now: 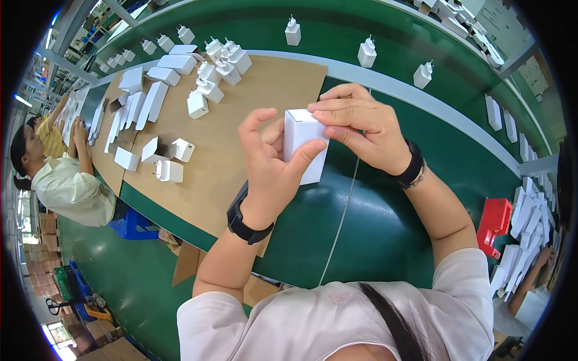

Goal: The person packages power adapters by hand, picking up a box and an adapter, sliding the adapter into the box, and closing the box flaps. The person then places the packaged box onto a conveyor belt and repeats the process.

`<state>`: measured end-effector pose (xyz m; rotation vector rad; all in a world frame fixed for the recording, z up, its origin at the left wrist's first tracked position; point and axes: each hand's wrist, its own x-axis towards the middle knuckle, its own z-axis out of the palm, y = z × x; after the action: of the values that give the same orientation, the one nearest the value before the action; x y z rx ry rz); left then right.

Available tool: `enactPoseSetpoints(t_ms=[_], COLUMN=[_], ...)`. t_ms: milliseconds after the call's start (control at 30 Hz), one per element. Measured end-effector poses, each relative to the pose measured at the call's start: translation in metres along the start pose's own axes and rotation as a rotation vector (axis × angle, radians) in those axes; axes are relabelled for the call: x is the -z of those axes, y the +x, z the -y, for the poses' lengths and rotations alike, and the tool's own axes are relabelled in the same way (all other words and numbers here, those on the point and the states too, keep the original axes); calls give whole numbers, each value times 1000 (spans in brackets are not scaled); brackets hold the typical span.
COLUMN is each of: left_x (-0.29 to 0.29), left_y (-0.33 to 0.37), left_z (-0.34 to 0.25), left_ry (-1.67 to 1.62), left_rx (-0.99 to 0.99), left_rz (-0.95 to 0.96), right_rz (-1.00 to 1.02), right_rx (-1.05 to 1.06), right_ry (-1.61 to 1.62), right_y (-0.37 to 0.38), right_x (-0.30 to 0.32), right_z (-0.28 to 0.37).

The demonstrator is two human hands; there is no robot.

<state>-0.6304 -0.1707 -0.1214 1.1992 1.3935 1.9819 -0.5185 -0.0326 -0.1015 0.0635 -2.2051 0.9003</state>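
Observation:
A small white carton (305, 147) is held upright above the green bench, its top flap folded flat or nearly so. My left hand (278, 144) grips its left side, thumb across the front face and index finger raised apart. My right hand (361, 123) is closed at the carton's upper right edge, its fingertips on the top and thumb at the side. What is inside the carton is hidden. Left of my hands, a white plug charger (169, 171) and an open white carton (153, 150) lie on the brown cardboard sheet (211, 144).
More plug chargers (227, 71) cluster at the sheet's far side, beside rows of flat white cartons (152, 105). Other chargers stand on the raised green shelf (325, 39). A red tool (494, 224) and piled white cartons (530, 222) are at right. A co-worker (69, 186) sits at left.

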Motion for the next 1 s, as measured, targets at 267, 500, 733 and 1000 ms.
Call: enactPoseSetpoints(t_ms=[267,500,733,1000], left_x=[13,0,-23,-41], left_y=[5,-1,-15,-11], left_z=[2,12,6,18], left_ry=[90,115,-112,-56], left_rx=[89,8,338,314], left_rz=[79,103,287,240], right_rz=[110,144,316,536], right_rx=[72,-330,-578,-756], right_ry=[-25,631,575,561], right_y=[4,-11,-21,-40], right_x=[-2,1,57,62], right_z=[-3,-15,-3,-14])
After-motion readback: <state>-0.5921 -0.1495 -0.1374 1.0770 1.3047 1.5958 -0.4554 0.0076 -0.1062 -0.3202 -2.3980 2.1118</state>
